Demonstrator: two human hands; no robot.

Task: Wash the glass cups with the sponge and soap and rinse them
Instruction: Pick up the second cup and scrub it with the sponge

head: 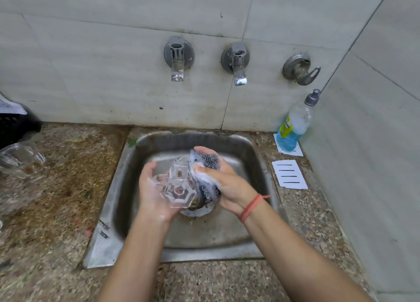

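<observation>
Over the steel sink (127,188) my left hand (151,192) grips a clear glass cup (177,183), tilted with its thick faceted base toward me. My right hand (227,183) holds a soapy scrubbing sponge (205,163) with a grey rough face, pressed against the right side of the cup. Foam covers my fingers and the sponge. More glassware (20,160) lies on the counter at the far left, blurred. A bottle of blue dish soap (295,124) stands at the back right of the sink.
Two taps (177,60) (237,65) and a third wall fitting (300,68) stick out of the tiled wall above the sink; no water runs. A white slotted soap tray (289,174) lies right of the sink. A dark basket (13,128) sits at the far left.
</observation>
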